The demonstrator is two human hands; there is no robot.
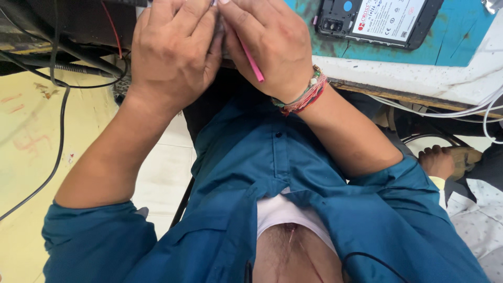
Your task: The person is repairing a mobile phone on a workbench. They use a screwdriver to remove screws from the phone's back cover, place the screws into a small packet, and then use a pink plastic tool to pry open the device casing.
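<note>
My left hand (pixel 175 50) and my right hand (pixel 272 44) are pressed together at the top of the head view, fingers curled around a small object that they almost fully hide. A thin pink stick-like tool (pixel 252 63) runs through my right hand and pokes out below the fingers. What the left hand grips cannot be made out. A band of coloured threads (pixel 306 94) circles my right wrist. An opened phone with its back cover off (pixel 377 21) lies on the teal mat (pixel 456 36) to the right of my hands.
Black cables (pixel 60 105) and a red wire (pixel 112 29) hang at the left over a yellow surface. White cables (pixel 461 110) run under the white bench edge (pixel 419 78). Another person's hand (pixel 437 161) rests at the right. My blue shirt fills the foreground.
</note>
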